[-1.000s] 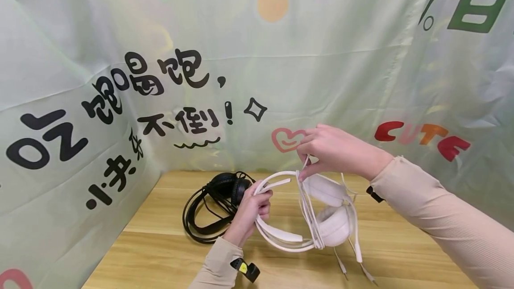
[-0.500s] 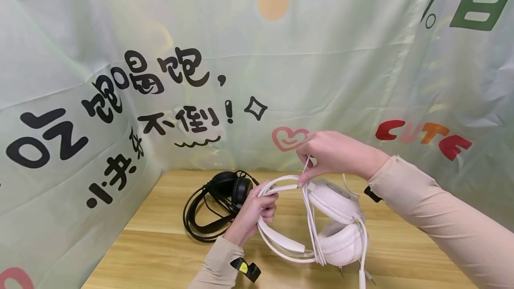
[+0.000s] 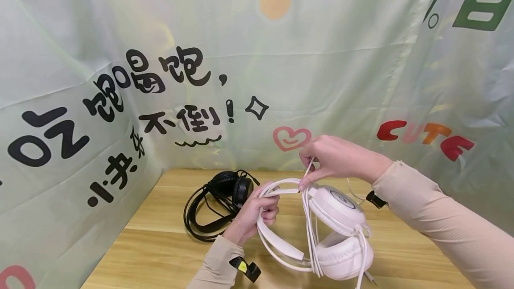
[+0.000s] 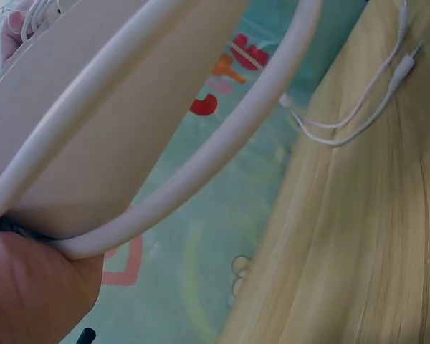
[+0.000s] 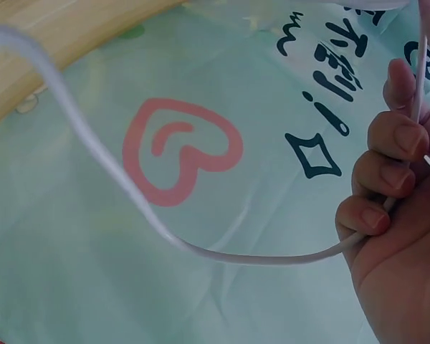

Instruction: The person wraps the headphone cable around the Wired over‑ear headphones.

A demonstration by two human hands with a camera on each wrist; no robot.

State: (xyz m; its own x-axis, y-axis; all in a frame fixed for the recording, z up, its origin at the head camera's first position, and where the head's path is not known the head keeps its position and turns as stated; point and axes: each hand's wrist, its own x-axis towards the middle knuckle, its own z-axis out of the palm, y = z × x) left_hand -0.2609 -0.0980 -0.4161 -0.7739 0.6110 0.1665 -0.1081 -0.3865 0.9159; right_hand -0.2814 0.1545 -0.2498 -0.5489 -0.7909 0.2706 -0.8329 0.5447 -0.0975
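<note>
White over-ear headphones (image 3: 339, 211) are held tilted above the table, their cable (image 3: 311, 235) looped several times around the headband. My left hand (image 3: 257, 208) grips the curved top of the headband; in the left wrist view its two white bars (image 4: 201, 165) run out from that hand (image 4: 39, 287). Over the upper side of the band, my right hand (image 3: 337, 159) pinches the cable where the loops cross. The right wrist view shows that hand (image 5: 394, 179) with fingers curled around the white cable (image 5: 272, 259), which hangs in a slack arc.
Black headphones (image 3: 221, 204) with a coiled cable lie on the wooden table (image 3: 152, 244), left of my left hand. White plugs (image 4: 401, 68) dangle in front of the tabletop in the left wrist view. A printed cloth (image 3: 341, 79) stands behind and at the left.
The white headphones have turned, so the outer face of the upper ear cup now shows and the cups sit lower. My right hand has moved slightly down with the cable; the left stays on the headband.
</note>
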